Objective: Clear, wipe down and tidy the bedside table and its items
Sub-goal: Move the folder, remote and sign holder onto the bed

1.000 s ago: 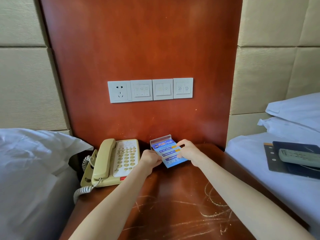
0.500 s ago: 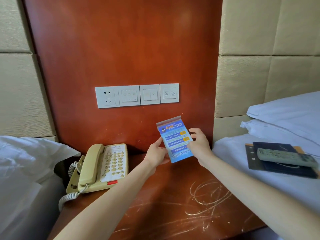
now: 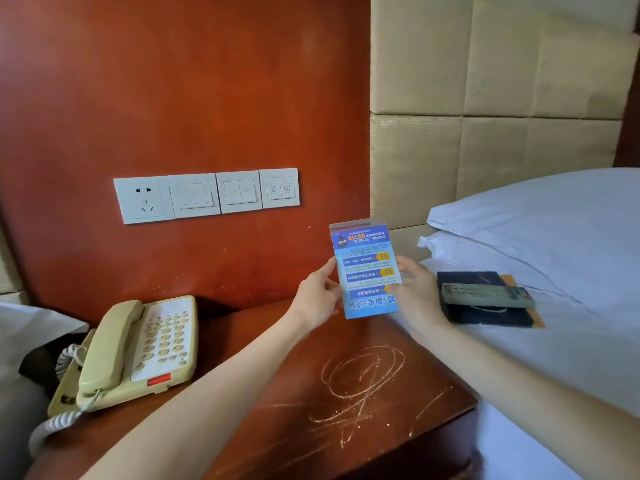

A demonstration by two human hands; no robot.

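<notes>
A blue printed sign in a clear acrylic holder [image 3: 365, 268] is held in the air above the right rear of the wooden bedside table [image 3: 346, 393], its print upside down. My left hand [image 3: 320, 296] pinches its left edge and my right hand [image 3: 414, 296] holds its right edge. A cream corded telephone [image 3: 138, 348] sits on the left of the table. The tabletop shows pale scratch marks in front of my hands.
A grey remote control [image 3: 485, 294] lies on a dark folder [image 3: 485, 315] on the white bed [image 3: 571, 341] to the right, below a pillow [image 3: 554, 216]. White wall switches and a socket [image 3: 207, 194] are set in the red-brown panel. Another pillow [image 3: 31, 327] lies at the left.
Both hands lifted the sign off the table's rear and carried it up and to the right, towards the bed. The view has swung right with them.
</notes>
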